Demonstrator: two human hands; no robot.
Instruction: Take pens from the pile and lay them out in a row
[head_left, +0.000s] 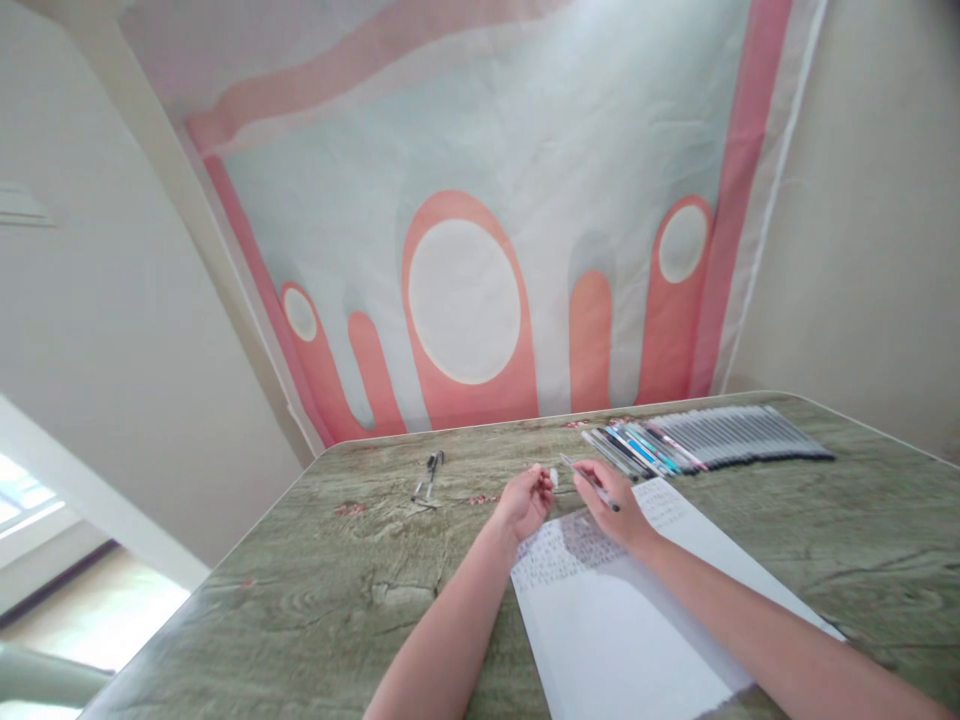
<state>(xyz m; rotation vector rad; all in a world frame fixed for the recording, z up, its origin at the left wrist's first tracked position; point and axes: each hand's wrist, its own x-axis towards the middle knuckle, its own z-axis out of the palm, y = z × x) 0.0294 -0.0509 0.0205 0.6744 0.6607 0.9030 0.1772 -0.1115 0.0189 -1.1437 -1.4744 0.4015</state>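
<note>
Up ahead, the biggest sight of all: a grey-and-coral printed backdrop [551,330] covers the wall. Below it spreads a grey-green wood-grained table [315,590], and on that, a white rectangular sheet of paper [600,645] lies aslant, its far part crowded with small writing. Off to the right, a long row of clear, dark-ended pens [735,437] lies side by side, a batch of blue, black and pink pens [649,448] at its left end.

Now the 2 hands, near each other but not touching! The right hand [616,512] is closed round a slim clear pen with a dark end [604,496], held above the paper's far edge. The left hand [525,503] has its fingers curled in; whether they grip anything, one cannot tell.

Out left, a loose group of black-and-clear pens [430,475]. Smallest of all, a small whitish piece [554,478] sits at the left fingertips, too blurred to identify.

The step in hand looks like pen-handling between both hands; the next move likely calls for steady alignment. And the held pen's long axis runs diagonally: pale end pointing forward-left, dark end back-right, towards the person.
</note>
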